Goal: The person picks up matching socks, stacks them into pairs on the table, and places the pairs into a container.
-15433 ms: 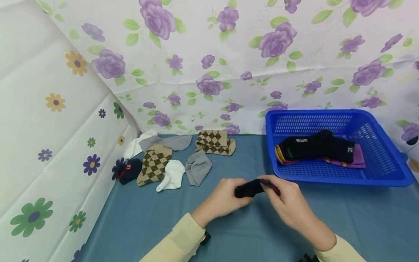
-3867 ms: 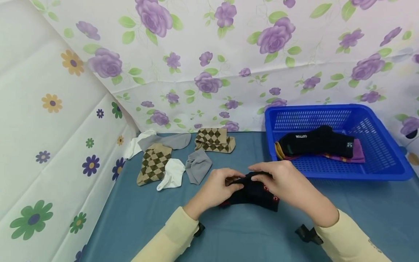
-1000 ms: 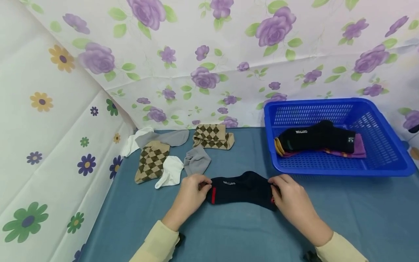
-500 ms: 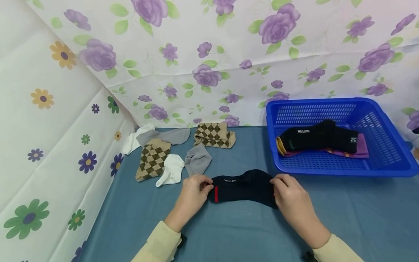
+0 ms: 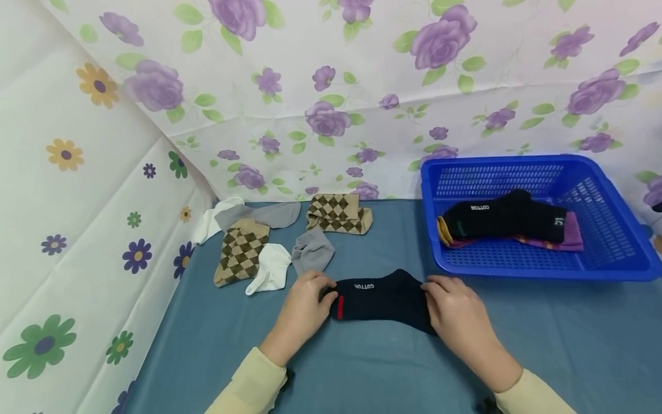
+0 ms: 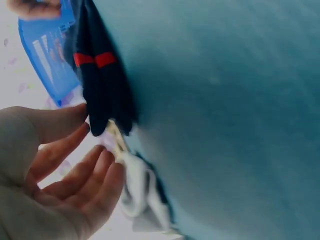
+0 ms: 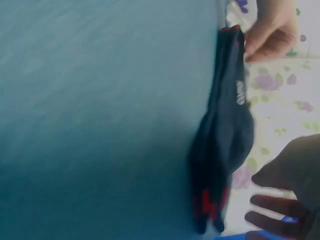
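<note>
aligning the dark socks (image 5: 383, 302) seems underway: left hand (image 5: 304, 306) pinches their toe edge, right hand (image 5: 460, 310) has fingers loosely parted; next likely calls for gripping both together

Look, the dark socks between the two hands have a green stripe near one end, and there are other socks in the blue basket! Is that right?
Almost! The stripe on the dark socks is red, not green; the head view shows it. The rest is right: there are other socks in the blue basket.
</note>
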Demonstrator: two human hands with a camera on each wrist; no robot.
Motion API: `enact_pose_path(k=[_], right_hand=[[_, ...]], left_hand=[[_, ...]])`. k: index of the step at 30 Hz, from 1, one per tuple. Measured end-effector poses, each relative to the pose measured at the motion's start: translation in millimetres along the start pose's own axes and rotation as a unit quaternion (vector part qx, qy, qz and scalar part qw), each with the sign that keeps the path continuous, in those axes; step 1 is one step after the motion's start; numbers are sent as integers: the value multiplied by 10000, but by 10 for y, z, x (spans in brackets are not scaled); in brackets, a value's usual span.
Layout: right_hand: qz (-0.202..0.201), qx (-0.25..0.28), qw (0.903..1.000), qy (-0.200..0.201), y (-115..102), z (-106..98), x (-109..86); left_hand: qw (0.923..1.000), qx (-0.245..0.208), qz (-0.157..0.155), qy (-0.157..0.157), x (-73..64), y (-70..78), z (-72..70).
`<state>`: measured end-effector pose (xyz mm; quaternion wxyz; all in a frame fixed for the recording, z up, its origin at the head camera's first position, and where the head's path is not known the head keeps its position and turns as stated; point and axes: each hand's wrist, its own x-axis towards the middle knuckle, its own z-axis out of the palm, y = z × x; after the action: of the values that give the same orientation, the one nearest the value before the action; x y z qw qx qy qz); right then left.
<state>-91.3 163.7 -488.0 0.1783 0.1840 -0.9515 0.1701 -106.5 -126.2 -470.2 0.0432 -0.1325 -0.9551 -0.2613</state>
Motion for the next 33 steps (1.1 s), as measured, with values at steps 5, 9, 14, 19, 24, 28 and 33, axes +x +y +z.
enact_pose_path(k=[5, 9, 14, 19, 24, 28, 33], right_hand=[[-984, 153, 9920, -779, -160, 15, 92], [-1165, -44, 9807, -1570, -210, 112, 79], [-1061, -141, 9781, -1783, -153, 198, 44], [-1052, -27, 9755, -1930, -91, 222, 42], [-719, 220, 9739, -2141, -70, 165, 28], [-279, 228, 9781, -2050, -38, 62, 24], [368, -24, 9843, -1727, 45, -5, -16]], left_hand=[[9937, 439, 1006, 211, -2, 127, 51], [9880, 878, 1205, -401, -34, 139, 157], [9896, 918, 803, -756, -42, 91, 190], [9929, 508, 426, -983, -26, 35, 148], [9932, 349, 313, -1068, -18, 43, 119], [9971, 325, 283, -633, -4, 59, 72], [9989, 458, 6, -136, 65, 53, 46]])
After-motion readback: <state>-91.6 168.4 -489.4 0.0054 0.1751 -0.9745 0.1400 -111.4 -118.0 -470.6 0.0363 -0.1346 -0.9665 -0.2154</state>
